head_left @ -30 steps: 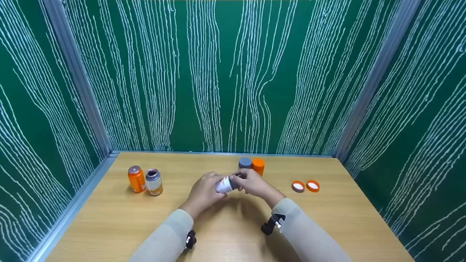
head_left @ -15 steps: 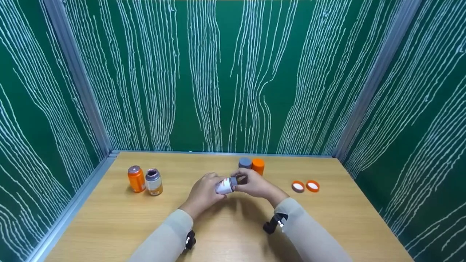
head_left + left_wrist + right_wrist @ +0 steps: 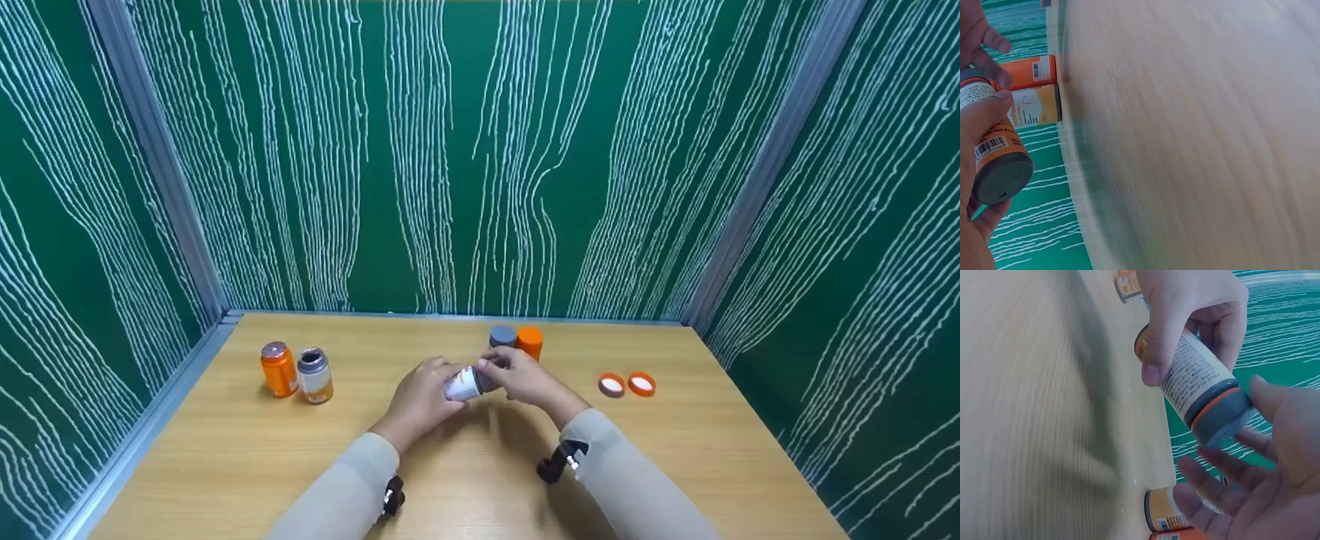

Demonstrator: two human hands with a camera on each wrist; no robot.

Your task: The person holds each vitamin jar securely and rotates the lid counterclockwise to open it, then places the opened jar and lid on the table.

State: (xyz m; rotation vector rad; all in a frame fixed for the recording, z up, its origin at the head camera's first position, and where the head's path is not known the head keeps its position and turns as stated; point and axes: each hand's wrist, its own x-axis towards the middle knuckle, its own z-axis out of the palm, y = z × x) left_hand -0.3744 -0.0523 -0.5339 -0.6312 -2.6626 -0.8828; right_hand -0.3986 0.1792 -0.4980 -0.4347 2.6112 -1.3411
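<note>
In the head view my left hand [image 3: 424,394] grips a small white-and-orange labelled bottle [image 3: 462,384], held tilted above the table. The bottle has a grey cap [image 3: 1223,417] with an orange ring under it, clearest in the right wrist view. Around that cap my right hand [image 3: 525,379] has its fingers spread and loosely bent, with the thumb tip close to the cap's edge. In the right wrist view the right fingers [image 3: 1216,486] show gaps between them; whether any touches the cap I cannot tell. My left thumb [image 3: 1159,354] lies along the label.
An orange can-like container [image 3: 279,370] and a white-and-orange one with a dark open top [image 3: 315,376] stand left. Behind my right hand are a grey-topped container [image 3: 502,336] and an orange-topped one [image 3: 529,341]. Two lids, one grey [image 3: 611,385] and one orange [image 3: 642,385], lie right.
My right hand turned back and lower around the cap half a second ago, showing more of it; now its fingers are over the cap again. My left hand keeps the bottle in place.
</note>
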